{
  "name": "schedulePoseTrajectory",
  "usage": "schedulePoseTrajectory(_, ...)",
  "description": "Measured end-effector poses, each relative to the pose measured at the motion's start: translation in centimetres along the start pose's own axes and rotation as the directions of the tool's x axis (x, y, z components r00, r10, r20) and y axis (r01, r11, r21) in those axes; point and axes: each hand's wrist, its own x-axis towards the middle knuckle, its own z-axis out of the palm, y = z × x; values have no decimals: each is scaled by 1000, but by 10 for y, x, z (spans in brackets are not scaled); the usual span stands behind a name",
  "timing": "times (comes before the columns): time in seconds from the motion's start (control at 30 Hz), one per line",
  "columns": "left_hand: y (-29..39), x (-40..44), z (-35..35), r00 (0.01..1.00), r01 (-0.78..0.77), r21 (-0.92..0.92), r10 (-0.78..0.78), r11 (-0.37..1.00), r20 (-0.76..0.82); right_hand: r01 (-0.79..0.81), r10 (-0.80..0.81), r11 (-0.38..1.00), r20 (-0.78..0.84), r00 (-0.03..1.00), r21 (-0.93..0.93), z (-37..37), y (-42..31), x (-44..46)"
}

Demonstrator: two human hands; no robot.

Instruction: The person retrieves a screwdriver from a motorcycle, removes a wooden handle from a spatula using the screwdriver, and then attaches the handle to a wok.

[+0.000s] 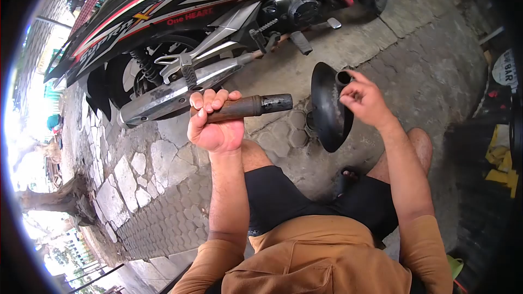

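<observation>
My left hand (220,130) is wrapped round a rusty brown metal pipe (246,108), held roughly level. The pipe's narrower, dark, worn end points right, towards the other part. On the right, my right hand (366,100) pinches the short round tube stub of a black, dish-shaped metal part (327,110). This part hangs tilted in the air, its broad curved side facing left and its stub's open mouth showing. A gap separates the pipe from the black part. The hidden side of the black part cannot be made out.
A red and black motorcycle (218,16) stands across the far side, its silver exhaust muffler (163,93) just beyond my left hand. Stone paving (163,196) and concrete lie below. Dark items and a yellow object (501,155) are at the right edge.
</observation>
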Motion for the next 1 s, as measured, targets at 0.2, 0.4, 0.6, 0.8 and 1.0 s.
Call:
schedulePoseTrajectory(0.2,-9,-13,-38,994,57,-23,-58,998,-87,-340,356,916,-44,933,215,-76,61,-27)
schedulePoseTrajectory(0.4,-14,-31,-75,975,69,-97,-87,993,-204,-439,642,674,-177,746,594,-122,138,-79)
schedulePoseTrajectory(0.6,-24,-27,-77,953,34,-36,-44,999,-300,-508,781,559,-211,587,655,-148,203,-93)
schedulePoseTrajectory(0.8,-30,-32,-84,935,64,-39,-74,997,-347,-773,877,480,-245,413,415,-166,245,-93)
schedulePoseTrajectory(1.0,-42,-32,-75,935,85,-9,-83,996,-344,-827,776,508,-289,561,-241,-168,187,-49)
